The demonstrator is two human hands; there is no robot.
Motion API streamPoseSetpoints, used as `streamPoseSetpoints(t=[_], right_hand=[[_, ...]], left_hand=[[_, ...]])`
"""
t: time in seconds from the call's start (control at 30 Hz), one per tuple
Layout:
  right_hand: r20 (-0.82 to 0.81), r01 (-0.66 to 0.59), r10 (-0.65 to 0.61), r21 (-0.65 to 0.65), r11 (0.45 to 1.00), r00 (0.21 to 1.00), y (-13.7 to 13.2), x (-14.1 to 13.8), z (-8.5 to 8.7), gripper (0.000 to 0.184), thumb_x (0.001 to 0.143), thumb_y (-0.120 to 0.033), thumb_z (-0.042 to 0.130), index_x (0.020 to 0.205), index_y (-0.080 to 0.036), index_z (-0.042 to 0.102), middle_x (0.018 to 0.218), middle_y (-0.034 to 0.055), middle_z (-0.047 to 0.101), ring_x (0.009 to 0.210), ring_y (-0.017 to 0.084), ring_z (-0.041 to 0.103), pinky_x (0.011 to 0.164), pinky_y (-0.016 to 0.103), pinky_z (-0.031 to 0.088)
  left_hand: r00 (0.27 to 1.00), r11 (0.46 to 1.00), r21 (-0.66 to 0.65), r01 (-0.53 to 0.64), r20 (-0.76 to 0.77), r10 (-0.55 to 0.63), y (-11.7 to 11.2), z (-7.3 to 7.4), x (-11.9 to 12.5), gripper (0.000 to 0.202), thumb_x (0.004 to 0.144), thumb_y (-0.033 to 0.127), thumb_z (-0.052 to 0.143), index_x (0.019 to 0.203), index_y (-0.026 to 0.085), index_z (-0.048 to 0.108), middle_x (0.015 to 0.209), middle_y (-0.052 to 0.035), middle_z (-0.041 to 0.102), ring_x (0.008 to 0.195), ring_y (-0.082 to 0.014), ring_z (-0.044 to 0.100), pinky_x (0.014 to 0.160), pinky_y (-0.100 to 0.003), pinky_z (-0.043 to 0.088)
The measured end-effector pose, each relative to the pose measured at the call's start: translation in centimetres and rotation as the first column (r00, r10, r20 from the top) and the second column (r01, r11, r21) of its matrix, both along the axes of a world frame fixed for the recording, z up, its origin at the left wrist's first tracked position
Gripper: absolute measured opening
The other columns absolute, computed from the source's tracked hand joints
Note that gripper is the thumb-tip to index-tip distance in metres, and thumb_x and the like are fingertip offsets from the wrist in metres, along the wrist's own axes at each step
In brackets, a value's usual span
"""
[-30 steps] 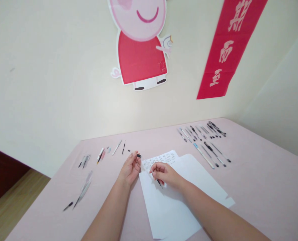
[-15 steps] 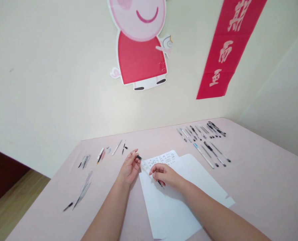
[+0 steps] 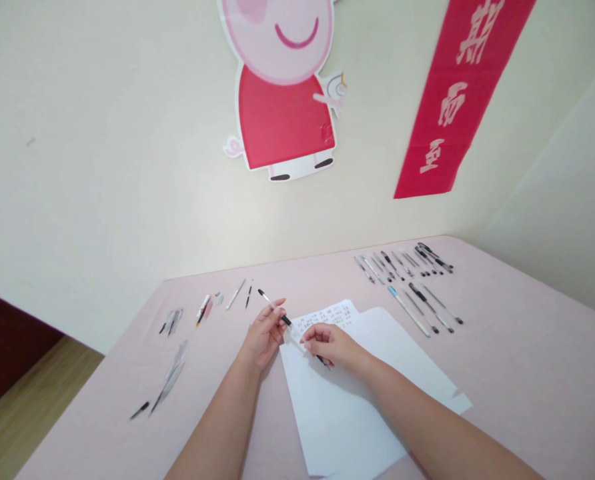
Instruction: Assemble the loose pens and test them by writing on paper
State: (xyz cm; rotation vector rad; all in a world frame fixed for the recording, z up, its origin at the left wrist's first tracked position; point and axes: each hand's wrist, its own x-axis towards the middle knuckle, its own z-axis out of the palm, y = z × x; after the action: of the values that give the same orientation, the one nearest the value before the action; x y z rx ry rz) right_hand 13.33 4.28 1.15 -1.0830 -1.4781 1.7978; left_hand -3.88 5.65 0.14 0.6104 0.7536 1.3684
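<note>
My left hand and my right hand rest close together on the pink table, at the top left corner of some white paper sheets. Both hold one thin pen that runs slantwise between them. My left fingertips pinch its upper part. A clear length with a black tip sticks out up and left beyond them. My right fingers are closed round the lower part, and a black end pokes out under that hand. One sheet has handwriting on it.
Several pens lie in rows at the back right of the table. Loose pens and pen parts lie at the back left and nearer the left edge. The wall carries a cartoon pig cut-out and a red banner.
The left hand held only a short black piece at its fingertips before. Now a long thin clear piece with a black tip sticks out up-left past them. The right hand has barely moved.
</note>
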Motion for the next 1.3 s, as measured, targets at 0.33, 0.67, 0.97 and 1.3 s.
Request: streamPoseSetpoints(t=[0.33,0.67,0.97,1.3], right_hand=[[-0.165,0.093,-0.096,-0.023,0.995,0.982,0.7,0.1,-1.3,0.036,0.061,-0.037,0.068,0.077,-0.020,0.041,0.055,-0.0060,0.059,0.032,0.003,0.033,0.031,0.015,0.022],[-0.159,0.145,-0.147,-0.023,0.989,0.976,0.7,0.4,-0.5,0.035,0.067,-0.048,0.060,0.071,-0.017,0.044,0.063,-0.0012,0.060,0.035,0.003,0.035,0.032,0.017,0.021],[-0.028,0.312,-0.313,0.213,0.926,0.949,1.9,1.5,-0.3,0.025,0.075,-0.039,0.046,0.065,-0.016,0.050,0.060,-0.0010,0.054,0.040,0.005,0.034,0.040,0.020,0.024],[0.641,-0.140,-0.276,0.520,0.843,0.716,2.3,4.0,0.4,0.007,0.071,-0.018,0.050,0.065,-0.017,0.054,0.064,0.0015,0.058,0.060,0.012,0.049,0.054,0.023,0.029]], left_hand=[[0.958,0.976,-0.008,0.219,-0.191,-0.216,-0.8,0.1,0.5,0.021,0.067,0.022,0.069,0.084,0.014,0.061,0.074,-0.0007,0.061,0.058,-0.0059,0.053,0.060,-0.019,0.042],[0.959,0.973,-0.005,0.232,-0.167,-0.229,-1.0,0.6,0.4,0.017,0.068,0.021,0.069,0.077,0.015,0.056,0.075,-0.0009,0.063,0.058,-0.0066,0.055,0.059,-0.019,0.043],[0.990,0.992,-0.070,0.100,-0.089,-0.106,-0.4,0.2,0.0,0.018,0.065,0.016,0.070,0.075,0.014,0.056,0.075,-0.0018,0.065,0.057,-0.0054,0.058,0.048,-0.012,0.044],[0.995,0.988,-0.149,-0.044,0.080,0.056,0.3,-0.2,-0.4,0.008,0.071,0.006,0.062,0.074,0.012,0.056,0.079,-0.0044,0.067,0.060,-0.0075,0.063,0.052,-0.013,0.052]])
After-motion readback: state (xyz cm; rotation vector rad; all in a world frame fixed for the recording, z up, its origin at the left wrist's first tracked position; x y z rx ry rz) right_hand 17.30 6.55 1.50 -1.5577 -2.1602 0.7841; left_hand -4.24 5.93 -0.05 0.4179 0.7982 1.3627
